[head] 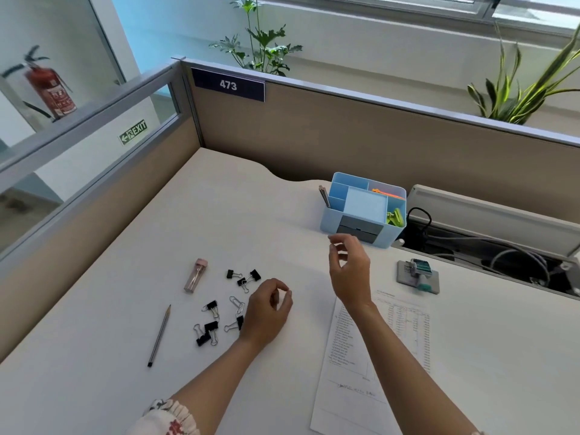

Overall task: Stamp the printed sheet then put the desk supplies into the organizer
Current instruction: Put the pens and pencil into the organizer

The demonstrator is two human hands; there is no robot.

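Note:
The printed sheet (345, 400) lies on the white desk (94, 356) at front right, under my right forearm. A teal stamp (420, 267) stands on a grey ink pad (405, 274) behind it. The light blue organizer (364, 211) sits at the back and holds pencils (324, 196) and green clips (395, 216). Several black binder clips (211, 328), a paper clip (237, 304), a pink lead case (195, 276) and a pencil (160, 334) lie at the left. My left hand (266, 312) hovers beside the clips, fingers curled; anything in it is hidden. My right hand (348, 271) is raised before the organizer, fingers loosely curled, holding nothing.
An open cable tray (502, 255) with black and grey cords runs along the desk's right back edge. Beige partition walls (345, 142) close off the back and left. Plants stand behind the partition.

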